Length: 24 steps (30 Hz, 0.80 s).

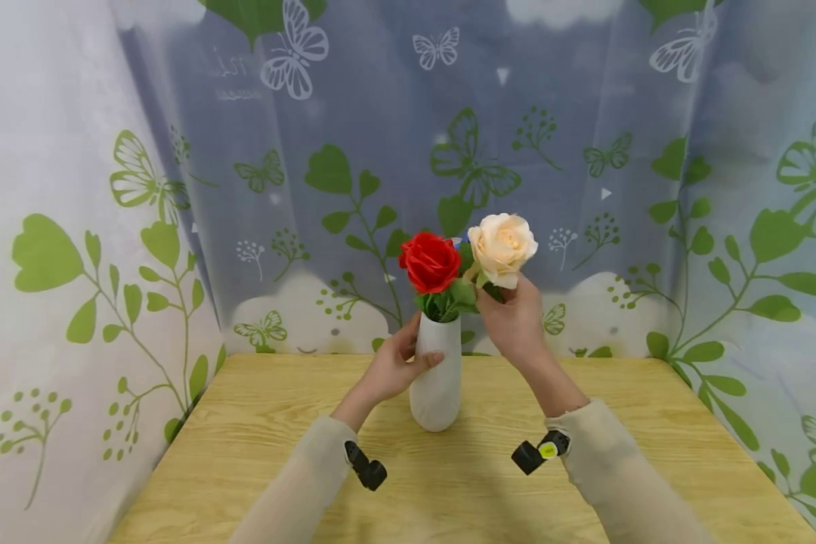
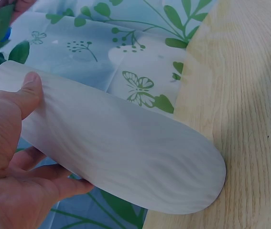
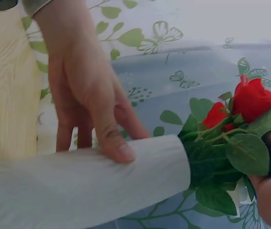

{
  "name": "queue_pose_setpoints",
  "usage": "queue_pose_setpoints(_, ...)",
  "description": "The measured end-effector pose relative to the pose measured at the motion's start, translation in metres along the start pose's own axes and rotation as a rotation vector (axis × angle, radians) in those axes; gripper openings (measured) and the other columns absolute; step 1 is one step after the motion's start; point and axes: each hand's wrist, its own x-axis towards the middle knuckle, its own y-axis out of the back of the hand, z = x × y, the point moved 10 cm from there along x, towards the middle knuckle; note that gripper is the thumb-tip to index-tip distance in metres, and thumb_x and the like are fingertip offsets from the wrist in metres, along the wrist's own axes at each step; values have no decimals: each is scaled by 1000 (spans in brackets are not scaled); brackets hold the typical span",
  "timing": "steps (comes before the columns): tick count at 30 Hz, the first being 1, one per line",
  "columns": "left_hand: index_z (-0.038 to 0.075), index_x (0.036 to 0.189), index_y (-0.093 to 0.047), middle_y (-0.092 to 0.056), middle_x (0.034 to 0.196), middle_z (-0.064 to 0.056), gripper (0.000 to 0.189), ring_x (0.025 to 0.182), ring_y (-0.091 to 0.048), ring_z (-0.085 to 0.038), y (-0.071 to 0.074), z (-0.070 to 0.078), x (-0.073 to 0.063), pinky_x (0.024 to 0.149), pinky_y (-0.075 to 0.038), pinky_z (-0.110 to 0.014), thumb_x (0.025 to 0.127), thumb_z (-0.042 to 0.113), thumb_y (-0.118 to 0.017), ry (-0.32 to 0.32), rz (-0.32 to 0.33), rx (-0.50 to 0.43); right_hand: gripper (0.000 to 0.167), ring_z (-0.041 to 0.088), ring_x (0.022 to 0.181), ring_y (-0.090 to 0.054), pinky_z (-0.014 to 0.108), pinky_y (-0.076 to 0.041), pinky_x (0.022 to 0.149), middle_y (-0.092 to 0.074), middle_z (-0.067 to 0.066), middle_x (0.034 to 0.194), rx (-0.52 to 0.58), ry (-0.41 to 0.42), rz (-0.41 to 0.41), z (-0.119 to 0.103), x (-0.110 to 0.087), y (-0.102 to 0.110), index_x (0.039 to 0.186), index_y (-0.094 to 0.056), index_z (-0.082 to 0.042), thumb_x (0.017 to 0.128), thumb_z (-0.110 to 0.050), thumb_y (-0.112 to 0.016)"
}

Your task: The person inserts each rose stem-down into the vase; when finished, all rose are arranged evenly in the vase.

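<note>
A white vase (image 1: pixel 437 385) with a wavy surface stands upright on the table. My left hand (image 1: pixel 396 364) grips its upper part, thumb (image 2: pixel 30 90) across the near side and fingers round the far side. Above the vase's mouth a red rose (image 1: pixel 431 262) leans left over green leaves (image 3: pixel 247 153); the right wrist view shows a second red bloom (image 3: pixel 216 116). My right hand (image 1: pixel 517 321) holds a cream rose (image 1: pixel 503 245) just under its bloom, right of the vase mouth. The lower end of its stem is hidden. A bit of blue shows behind the roses.
The pale wooden table (image 1: pixel 258 423) ends at a patterned curtain (image 1: pixel 381 113) with green leaves and butterflies, which also hangs along both sides. Small black cameras are strapped to the left wrist (image 1: pixel 366 465) and the right wrist (image 1: pixel 540 452).
</note>
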Motion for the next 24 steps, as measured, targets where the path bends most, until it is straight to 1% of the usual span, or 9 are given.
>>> queue_pose_setpoints(2,16,171,-17,-36,171,-9,86,145,-54,-35,0,1,0,113,-51,-53,103,14,-70,-12,-5,-2,45,17,116,-66,17,-53,87,-65,22,130,78,38,25,-6,1,1,138,-58,10,94,15,-66)
queue_pose_setpoints(5,15,171,-17,-38,169,-11,86,144,-54,-35,0,1,1,112,-51,-53,103,13,-70,-15,-2,-5,51,4,114,-63,18,-53,88,-65,11,129,133,53,-3,-8,0,-4,143,-54,7,94,14,-67)
queue_pose_setpoints(7,14,171,-17,-39,169,-11,86,144,-55,-36,1,1,1,112,-52,-54,103,13,-70,-16,4,-3,41,-2,91,-62,15,-50,76,-67,9,107,59,38,-18,-4,-2,-7,135,-60,8,95,12,-66)
queue_pose_setpoints(9,14,171,-17,-40,168,-11,86,144,-55,-35,2,2,1,112,-51,-54,103,14,-70,-15,8,-1,38,-7,86,-61,13,-50,73,-71,11,104,-6,14,-29,3,-3,-9,133,-63,7,95,9,-68)
queue_pose_setpoints(12,16,171,-17,-39,169,-10,86,145,-54,-34,1,1,1,113,-51,-54,104,15,-70,-12,2,6,23,-6,68,-57,13,-48,65,-70,24,85,-92,-25,-14,16,-4,-8,117,-69,9,95,5,-71)
queue_pose_setpoints(14,17,171,-17,-37,170,-8,86,146,-53,-33,0,0,1,113,-51,-53,104,16,-70,-12,0,8,19,-6,74,-63,15,-51,68,-75,26,97,-105,-57,-39,24,-5,-11,112,-71,8,96,0,-74)
queue_pose_setpoints(16,17,171,-17,-37,170,-8,86,146,-53,-33,0,-1,0,113,-51,-53,103,16,-70,-9,2,7,13,-2,69,-61,18,-50,65,-75,25,92,-147,-85,-53,30,-7,-12,103,-71,5,96,-3,-76)
queue_pose_setpoints(19,17,171,-18,-38,170,-8,85,146,-53,-32,0,0,0,113,-51,-53,103,15,-70,-18,7,4,14,9,73,-61,24,-48,66,-75,23,94,-196,-102,-71,36,-10,-15,98,-70,2,95,-9,-79)
queue_pose_setpoints(24,14,170,-19,-40,168,-9,85,146,-52,-32,0,-1,1,113,-51,-53,103,15,-70,-21,13,2,14,25,93,-66,27,-50,69,-78,21,106,-233,-180,-109,51,-13,-21,101,-75,0,96,-12,-77)
